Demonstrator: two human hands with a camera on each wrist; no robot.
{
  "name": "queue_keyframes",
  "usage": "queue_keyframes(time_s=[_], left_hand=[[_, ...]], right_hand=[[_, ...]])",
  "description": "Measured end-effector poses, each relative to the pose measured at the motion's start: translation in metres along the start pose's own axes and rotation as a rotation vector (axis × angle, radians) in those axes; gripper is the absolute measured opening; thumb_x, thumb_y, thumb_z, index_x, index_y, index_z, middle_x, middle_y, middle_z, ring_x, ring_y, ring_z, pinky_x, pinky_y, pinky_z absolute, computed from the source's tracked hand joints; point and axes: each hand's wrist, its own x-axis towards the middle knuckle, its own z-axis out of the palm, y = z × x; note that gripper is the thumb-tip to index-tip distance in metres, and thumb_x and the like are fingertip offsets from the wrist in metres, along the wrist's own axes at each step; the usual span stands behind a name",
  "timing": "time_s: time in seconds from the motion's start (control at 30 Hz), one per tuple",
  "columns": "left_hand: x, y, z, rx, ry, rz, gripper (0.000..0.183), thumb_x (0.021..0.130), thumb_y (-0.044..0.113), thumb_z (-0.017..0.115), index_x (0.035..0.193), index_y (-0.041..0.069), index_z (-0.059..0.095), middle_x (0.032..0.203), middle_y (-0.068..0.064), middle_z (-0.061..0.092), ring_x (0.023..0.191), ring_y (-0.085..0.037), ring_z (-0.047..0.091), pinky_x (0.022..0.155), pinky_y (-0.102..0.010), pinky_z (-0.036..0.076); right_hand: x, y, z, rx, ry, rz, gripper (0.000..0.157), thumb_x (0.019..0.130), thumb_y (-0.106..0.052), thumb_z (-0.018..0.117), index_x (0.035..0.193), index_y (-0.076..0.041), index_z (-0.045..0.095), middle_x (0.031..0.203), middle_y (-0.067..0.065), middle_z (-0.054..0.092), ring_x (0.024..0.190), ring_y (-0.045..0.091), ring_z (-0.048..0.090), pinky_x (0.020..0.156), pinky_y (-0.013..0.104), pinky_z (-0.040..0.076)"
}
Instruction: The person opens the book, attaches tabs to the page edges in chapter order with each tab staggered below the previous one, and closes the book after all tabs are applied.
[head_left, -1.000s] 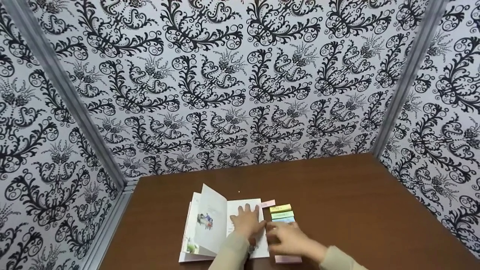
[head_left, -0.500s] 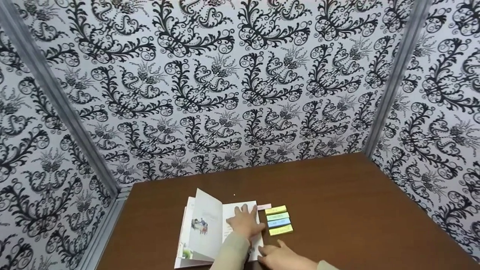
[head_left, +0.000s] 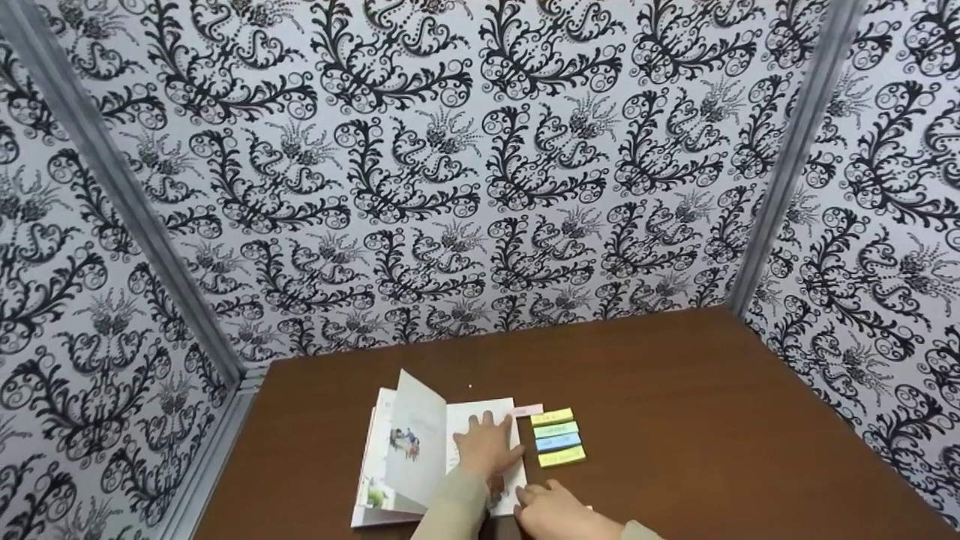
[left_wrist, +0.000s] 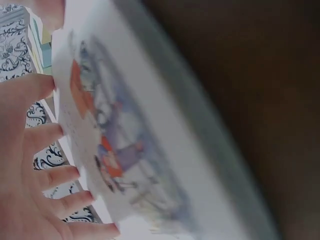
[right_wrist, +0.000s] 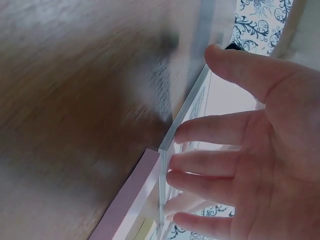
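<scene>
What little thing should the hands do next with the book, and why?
Maybe the left hand should lift off the right-hand page, so the page can turn. That hand lies spread across it, and the fingertips of the right hand are at its edge. A pink strip sticks out past that edge, so this page might be marked.

The right fingers (head_left: 528, 498) moved from the notes (head_left: 556, 430) to the book (head_left: 426, 453).

Wall (head_left: 420, 172): white, black floral scrollwork. Desk (head_left: 652, 390): brown. Book (head_left: 417, 435): white pages. Sticky notes (head_left: 556, 430): yellow, green, blue. Tab (head_left: 529, 410): pink. Sleeve (head_left: 456, 504): beige.
</scene>
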Motion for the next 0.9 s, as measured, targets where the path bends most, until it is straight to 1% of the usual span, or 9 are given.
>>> queue_keyframes(time_s=[0.13,0.2,0.3,0.4,0.5,0.63,0.7,0.8,0.9], left_hand=[[-0.006,-0.006,-0.006,-0.032,0.032,0.039,0.072,0.082,0.056,0.066,0.135,0.008,0.056,0.135,-0.015,0.053,0.125,-0.037,0.046,0.093,-0.063,0.041],[-0.010,-0.010,-0.009,-0.050,0.020,0.055,0.072,0.083,0.053,0.066,0.136,0.005,0.054,0.138,-0.014,0.051,0.128,-0.036,0.044,0.098,-0.061,0.040],[-0.018,-0.018,-0.010,-0.085,-0.020,0.075,0.069,0.085,0.046,0.067,0.137,0.003,0.053,0.142,-0.014,0.049,0.131,-0.036,0.042,0.103,-0.057,0.037],[-0.027,-0.024,-0.008,-0.095,-0.053,0.109,0.063,0.086,0.039,0.066,0.136,0.003,0.054,0.141,-0.014,0.050,0.131,-0.036,0.043,0.103,-0.054,0.038],[-0.038,-0.030,-0.010,-0.077,-0.075,0.141,0.058,0.086,0.033,0.064,0.135,0.005,0.056,0.140,-0.014,0.051,0.129,-0.036,0.045,0.103,-0.052,0.040],[-0.055,-0.034,-0.013,-0.053,-0.098,0.193,0.052,0.089,0.035,0.061,0.132,0.007,0.059,0.139,-0.013,0.053,0.128,-0.034,0.048,0.103,-0.047,0.040],[-0.064,-0.036,-0.015,-0.042,-0.089,0.249,0.046,0.091,0.036,0.059,0.127,0.007,0.063,0.135,-0.014,0.056,0.124,-0.034,0.052,0.102,-0.044,0.042],[-0.077,-0.040,-0.019,-0.026,-0.085,0.311,0.039,0.091,0.035,0.062,0.120,0.010,0.068,0.130,-0.014,0.059,0.118,-0.032,0.057,0.098,-0.041,0.045],[-0.085,-0.043,-0.026,-0.004,-0.107,0.336,0.038,0.084,0.036,0.072,0.117,0.015,0.070,0.128,-0.011,0.061,0.115,-0.029,0.059,0.096,-0.039,0.047]], right_hand=[[-0.004,-0.001,-0.003,-0.002,0.022,0.005,0.053,0.086,-0.051,0.066,0.123,-0.013,0.068,0.134,0.005,0.057,0.123,0.019,0.052,0.095,0.047,0.046],[-0.005,-0.002,-0.004,0.002,0.038,-0.004,0.054,0.086,-0.051,0.067,0.123,-0.011,0.067,0.134,0.007,0.057,0.124,0.020,0.052,0.094,0.048,0.046],[-0.007,-0.003,-0.001,0.024,0.044,-0.017,0.054,0.086,-0.049,0.066,0.125,-0.011,0.066,0.135,0.008,0.056,0.125,0.021,0.051,0.093,0.051,0.046],[-0.010,-0.003,0.002,0.059,0.050,-0.025,0.053,0.086,-0.048,0.067,0.125,-0.011,0.066,0.136,0.009,0.056,0.125,0.021,0.051,0.092,0.052,0.047],[-0.010,-0.004,0.003,0.091,0.067,-0.028,0.054,0.084,-0.047,0.068,0.124,-0.011,0.067,0.136,0.011,0.056,0.126,0.021,0.050,0.092,0.054,0.046],[-0.013,-0.005,0.004,0.133,0.079,-0.001,0.055,0.082,-0.046,0.070,0.123,-0.009,0.067,0.136,0.012,0.056,0.127,0.022,0.049,0.093,0.057,0.044],[-0.014,-0.005,0.006,0.157,0.083,0.012,0.055,0.081,-0.046,0.070,0.121,-0.009,0.067,0.135,0.013,0.056,0.128,0.022,0.049,0.094,0.059,0.043],[-0.014,-0.004,0.008,0.199,0.098,0.016,0.053,0.079,-0.046,0.071,0.117,-0.009,0.069,0.134,0.015,0.056,0.127,0.024,0.050,0.094,0.063,0.041],[-0.013,-0.002,0.006,0.241,0.119,0.011,0.049,0.080,-0.045,0.070,0.114,-0.009,0.071,0.133,0.016,0.057,0.125,0.027,0.051,0.094,0.065,0.039]])
